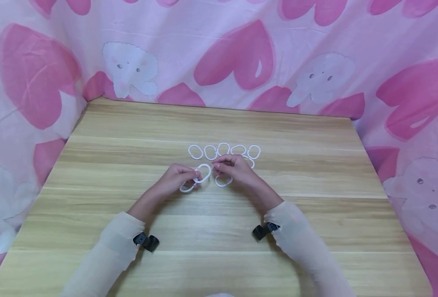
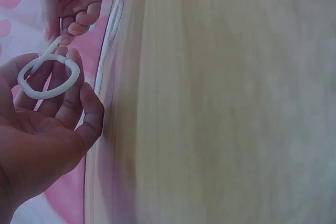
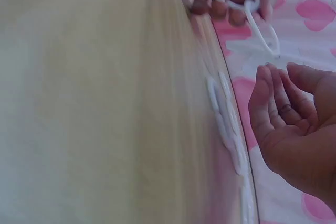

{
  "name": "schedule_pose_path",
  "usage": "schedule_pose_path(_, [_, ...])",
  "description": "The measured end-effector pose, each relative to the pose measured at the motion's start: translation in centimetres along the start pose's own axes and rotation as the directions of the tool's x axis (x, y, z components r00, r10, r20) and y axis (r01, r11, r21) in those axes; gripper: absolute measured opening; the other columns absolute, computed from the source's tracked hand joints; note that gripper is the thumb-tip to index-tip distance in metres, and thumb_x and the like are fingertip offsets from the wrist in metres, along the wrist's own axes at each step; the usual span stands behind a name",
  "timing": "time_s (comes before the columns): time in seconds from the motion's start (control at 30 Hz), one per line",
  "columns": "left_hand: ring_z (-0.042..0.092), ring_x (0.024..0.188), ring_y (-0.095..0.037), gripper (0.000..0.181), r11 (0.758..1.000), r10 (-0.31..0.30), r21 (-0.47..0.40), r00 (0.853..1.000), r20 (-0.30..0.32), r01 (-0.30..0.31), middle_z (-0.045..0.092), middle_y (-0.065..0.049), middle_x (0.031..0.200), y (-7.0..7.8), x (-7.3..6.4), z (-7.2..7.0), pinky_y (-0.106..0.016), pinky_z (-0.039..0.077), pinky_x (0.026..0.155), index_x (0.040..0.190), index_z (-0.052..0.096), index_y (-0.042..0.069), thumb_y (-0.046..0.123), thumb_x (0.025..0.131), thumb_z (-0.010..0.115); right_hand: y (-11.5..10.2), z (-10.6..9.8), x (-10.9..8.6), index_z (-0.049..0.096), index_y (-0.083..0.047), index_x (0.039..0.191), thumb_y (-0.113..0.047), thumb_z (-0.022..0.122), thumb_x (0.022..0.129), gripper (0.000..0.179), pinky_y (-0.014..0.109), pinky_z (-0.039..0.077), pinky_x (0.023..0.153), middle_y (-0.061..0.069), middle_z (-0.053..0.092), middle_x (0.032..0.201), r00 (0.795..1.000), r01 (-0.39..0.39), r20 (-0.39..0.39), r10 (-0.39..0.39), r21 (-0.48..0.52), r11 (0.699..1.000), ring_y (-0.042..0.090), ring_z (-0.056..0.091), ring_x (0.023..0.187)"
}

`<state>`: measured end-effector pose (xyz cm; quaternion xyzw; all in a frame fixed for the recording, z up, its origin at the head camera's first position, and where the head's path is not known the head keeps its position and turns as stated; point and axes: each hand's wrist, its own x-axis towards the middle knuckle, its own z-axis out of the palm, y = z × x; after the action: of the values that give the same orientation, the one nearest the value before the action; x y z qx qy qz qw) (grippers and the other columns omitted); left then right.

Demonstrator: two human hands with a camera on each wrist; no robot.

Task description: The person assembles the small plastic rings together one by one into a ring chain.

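Two white oval rings hang linked together from my left hand (image 1: 175,178). Its thumb and fingers pinch them where they join. The upper ring (image 1: 209,172) points toward the right hand; the lower ring (image 1: 185,191) hangs below the left fingers. A small split shows in the nearer ring (image 2: 50,95) in the left wrist view. My right hand (image 1: 238,169) is close by, fingers loosely bent, thumb apart from them. In the right wrist view its fingertips (image 3: 266,69) lie just short of the end of a linked ring (image 3: 262,38), holding nothing.
Several loose white rings lie in a row on the wooden table (image 1: 211,247) beyond the hands, such as the leftmost ring (image 1: 190,155). Another ring (image 1: 223,186) lies partly under the right hand. A pink heart-patterned curtain (image 1: 174,45) borders the table's back and sides.
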<state>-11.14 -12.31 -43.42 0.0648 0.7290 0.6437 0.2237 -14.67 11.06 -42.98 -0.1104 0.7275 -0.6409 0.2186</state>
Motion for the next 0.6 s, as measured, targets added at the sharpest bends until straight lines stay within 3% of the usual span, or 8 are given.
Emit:
schedule_pose_path(0.23, [0.069, 0.073, -0.010, 0.032, 0.999, -0.042, 0.013, 0.999, -0.016, 0.042, 0.075, -0.001, 0.081, 0.2, -0.3, -1.4, -0.020, 0.058, 0.069, 0.109, 0.068, -0.017, 0.012, 0.102, 0.056, -0.5, -1.5, 1.7, 0.067, 0.012, 0.118, -0.002, 0.061, 0.098, 0.025, 0.017, 0.054, 0.076, 0.025, 0.072, 0.107, 0.997, 0.057, -0.030, -0.065, -0.199, 0.978, 0.011, 0.067, 0.085])
schedule_pose_path(0.4, [0.067, 0.069, -0.010, 0.034, 0.999, -0.048, 0.005, 0.999, -0.020, 0.048, 0.073, 0.000, 0.076, 0.2, -0.3, -2.4, -0.019, 0.054, 0.064, 0.108, 0.067, -0.019, 0.012, 0.101, 0.056, -0.9, -1.8, 3.4, 0.072, 0.006, 0.113, -0.006, 0.066, 0.096, 0.022, 0.015, 0.049, 0.074, 0.022, 0.074, 0.104, 0.991, 0.118, -0.013, -0.136, -0.422, 0.899, 0.009, 0.060, 0.082])
schedule_pose_path(0.6, [0.068, 0.068, -0.009, 0.035, 0.998, -0.056, 0.009, 0.998, -0.002, 0.056, 0.074, 0.002, 0.077, 0.1, 0.0, -3.3, -0.019, 0.053, 0.063, 0.111, 0.065, -0.020, 0.012, 0.102, 0.055, -1.1, -1.5, 5.1, 0.073, 0.001, 0.112, -0.007, 0.069, 0.094, 0.020, 0.022, 0.052, 0.077, 0.017, 0.076, 0.099, 0.989, 0.121, 0.000, -0.147, -0.561, 0.819, 0.020, 0.065, 0.085])
